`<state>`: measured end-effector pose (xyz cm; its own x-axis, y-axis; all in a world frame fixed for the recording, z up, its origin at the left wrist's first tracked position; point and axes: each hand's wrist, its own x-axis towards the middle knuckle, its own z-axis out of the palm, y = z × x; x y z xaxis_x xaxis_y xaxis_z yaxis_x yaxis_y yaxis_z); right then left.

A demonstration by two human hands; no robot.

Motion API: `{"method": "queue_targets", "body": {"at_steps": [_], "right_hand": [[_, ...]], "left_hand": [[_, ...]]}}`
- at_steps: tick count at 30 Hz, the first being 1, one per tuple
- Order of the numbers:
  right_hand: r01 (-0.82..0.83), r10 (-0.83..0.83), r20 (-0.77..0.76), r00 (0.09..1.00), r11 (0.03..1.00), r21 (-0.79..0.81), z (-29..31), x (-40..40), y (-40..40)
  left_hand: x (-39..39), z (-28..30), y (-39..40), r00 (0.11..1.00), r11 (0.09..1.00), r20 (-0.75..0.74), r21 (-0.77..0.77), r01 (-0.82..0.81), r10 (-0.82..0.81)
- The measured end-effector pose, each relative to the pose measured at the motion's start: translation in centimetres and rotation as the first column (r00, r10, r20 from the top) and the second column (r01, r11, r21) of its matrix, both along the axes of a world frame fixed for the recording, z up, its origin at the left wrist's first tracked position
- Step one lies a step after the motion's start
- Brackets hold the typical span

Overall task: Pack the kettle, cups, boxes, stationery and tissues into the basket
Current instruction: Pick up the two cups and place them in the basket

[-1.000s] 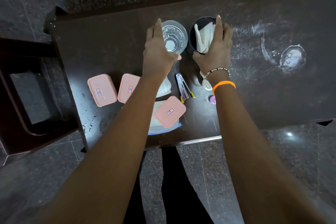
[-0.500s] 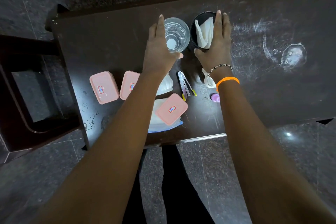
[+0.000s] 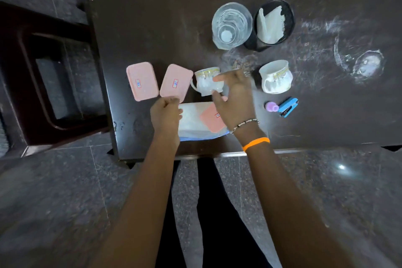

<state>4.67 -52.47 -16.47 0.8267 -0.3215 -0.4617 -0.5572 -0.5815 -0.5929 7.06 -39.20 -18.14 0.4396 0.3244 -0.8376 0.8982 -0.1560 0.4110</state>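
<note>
At the near middle of the dark table point(image 3: 152, 28), the right hand point(image 3: 236, 102) hovers with its fingers spread and loosely bent beside a white cup point(image 3: 206, 81); motion blur hides whether thumb and fingertips actually touch it. The left hand point(image 3: 166, 113) is curled into a loose fist holding nothing, just below two pink boxes point(image 3: 142, 80) point(image 3: 176, 82) lying side by side. A third pink box point(image 3: 212, 118) rests on a white tissue pack point(image 3: 191, 122) between the wrists. A second white cup point(image 3: 276, 76) stands to the right, with a blue stapler point(image 3: 288, 106) and a small purple item point(image 3: 271, 106) near it. Farther back sit a clear glass vessel point(image 3: 231, 25) and, touching it, a black holder point(image 3: 274, 24) containing white tissue point(image 3: 270, 25). A dark chair point(image 3: 43, 72) stands left of the table
</note>
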Motion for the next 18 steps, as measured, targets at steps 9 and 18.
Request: {"method": "queue_targets", "body": {"at_steps": [9,18], "right_hand": [[0.124,-0.145,-0.088,0.986,0.970,-0.207,-2.2,-0.6,1.0],[0.416,-0.517,-0.177,0.838,0.814,-0.406,-2.8,-1.9,-4.1]], "left_hand": [[-0.4,-0.7,0.1,0.901,0.904,0.077,0.006,0.428,-0.427],[1.9,-1.2,-4.6,0.507,0.490,0.030,0.306,0.816,-0.862]]}}
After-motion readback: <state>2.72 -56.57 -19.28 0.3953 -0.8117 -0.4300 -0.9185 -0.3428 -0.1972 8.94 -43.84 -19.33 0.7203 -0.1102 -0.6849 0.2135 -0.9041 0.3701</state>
